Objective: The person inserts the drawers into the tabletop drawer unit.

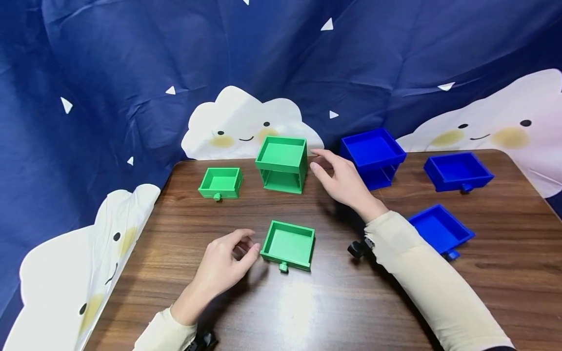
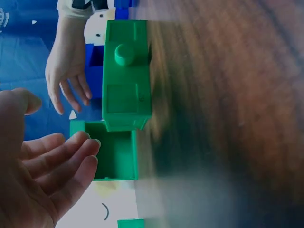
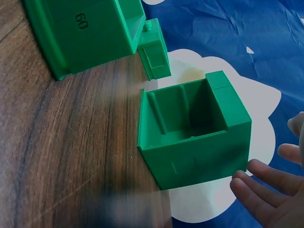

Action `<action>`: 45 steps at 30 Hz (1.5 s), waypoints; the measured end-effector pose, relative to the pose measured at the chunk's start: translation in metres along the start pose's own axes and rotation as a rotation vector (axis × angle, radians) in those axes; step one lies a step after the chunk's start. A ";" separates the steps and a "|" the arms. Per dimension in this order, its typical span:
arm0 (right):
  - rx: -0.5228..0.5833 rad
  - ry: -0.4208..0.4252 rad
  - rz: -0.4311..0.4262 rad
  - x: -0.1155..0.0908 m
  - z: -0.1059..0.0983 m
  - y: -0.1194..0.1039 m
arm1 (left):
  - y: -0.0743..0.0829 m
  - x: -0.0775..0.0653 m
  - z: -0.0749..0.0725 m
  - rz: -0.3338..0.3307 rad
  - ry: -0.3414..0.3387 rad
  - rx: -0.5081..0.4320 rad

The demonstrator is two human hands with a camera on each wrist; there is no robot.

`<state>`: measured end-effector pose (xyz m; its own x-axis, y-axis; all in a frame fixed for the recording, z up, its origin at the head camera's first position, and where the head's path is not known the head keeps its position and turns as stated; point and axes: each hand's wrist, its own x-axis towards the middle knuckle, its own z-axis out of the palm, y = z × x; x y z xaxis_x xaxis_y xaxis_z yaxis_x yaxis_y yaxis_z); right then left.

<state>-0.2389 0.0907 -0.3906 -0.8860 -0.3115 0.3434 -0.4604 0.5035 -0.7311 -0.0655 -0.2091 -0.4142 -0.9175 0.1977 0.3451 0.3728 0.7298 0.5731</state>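
I seem to be at the reaching step: my left grip [image 1: 225, 261], wide and empty, is at nine o'clock of the front green drawer [image 1: 290, 244], my right grip [image 1: 338, 179], likewise, at three o'clock of the green cabinet shell [image 1: 282, 154]. The next move calls, I think, for gentle closing.

I see a boxy green plastic cabinet [image 1: 281, 166] mid-frame, and white clouds [image 1: 246, 114] patterning the navy cloth backdrop [image 1: 281, 53] up top.
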 end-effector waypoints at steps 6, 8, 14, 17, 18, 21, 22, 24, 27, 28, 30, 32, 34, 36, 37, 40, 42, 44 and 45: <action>0.021 -0.004 0.009 0.006 0.009 0.007 | -0.002 -0.008 0.002 -0.055 -0.032 -0.036; 0.023 -0.002 0.009 0.009 0.011 0.008 | -0.002 -0.010 0.003 -0.067 -0.040 -0.053; 0.031 0.006 0.027 0.014 0.016 0.014 | -0.001 -0.014 0.006 -0.087 -0.054 -0.096; 0.037 0.011 0.036 0.015 0.019 0.018 | 0.000 -0.016 0.010 -0.087 -0.071 -0.110; 0.040 0.014 0.038 0.016 0.020 0.019 | -0.001 -0.017 0.010 -0.086 -0.078 -0.112; 0.050 0.024 0.036 0.017 0.024 0.021 | -0.001 -0.018 0.013 -0.085 -0.097 -0.120; 0.054 0.026 0.033 0.018 0.026 0.022 | -0.001 -0.018 0.014 -0.087 -0.107 -0.127; 0.062 0.028 0.026 0.019 0.028 0.023 | -0.001 -0.019 0.015 -0.104 -0.136 -0.151; 0.063 0.032 0.019 0.023 0.031 0.023 | 0.000 -0.019 0.018 -0.133 -0.194 -0.188; 0.062 0.034 0.019 0.024 0.032 0.023 | 0.001 -0.019 0.019 -0.143 -0.214 -0.200; 0.061 0.038 0.020 0.026 0.033 0.023 | 0.002 -0.019 0.021 -0.164 -0.252 -0.209; 0.064 0.041 0.023 0.028 0.034 0.023 | 0.003 -0.019 0.024 -0.176 -0.278 -0.208; 0.069 0.044 0.025 0.030 0.034 0.024 | 0.005 -0.019 0.027 -0.190 -0.294 -0.202; 0.075 0.046 0.028 0.032 0.035 0.025 | 0.006 -0.018 0.029 -0.203 -0.306 -0.208; 0.078 0.048 0.029 0.033 0.035 0.026 | 0.007 -0.018 0.030 -0.212 -0.313 -0.217; 0.086 0.050 0.031 0.036 0.036 0.027 | 0.008 -0.016 0.032 -0.247 -0.348 -0.265; 0.092 0.052 0.033 0.037 0.037 0.028 | 0.008 -0.015 0.034 -0.277 -0.378 -0.310; 0.096 0.056 0.035 0.038 0.038 0.028 | 0.008 -0.014 0.035 -0.303 -0.403 -0.348; 0.096 0.059 0.035 0.039 0.038 0.029 | 0.008 -0.014 0.036 -0.315 -0.413 -0.365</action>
<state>-0.2847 0.0619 -0.4207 -0.9044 -0.2459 0.3486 -0.4243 0.4330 -0.7953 -0.0548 -0.1826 -0.4413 -0.9414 0.2998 -0.1548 0.0329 0.5380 0.8423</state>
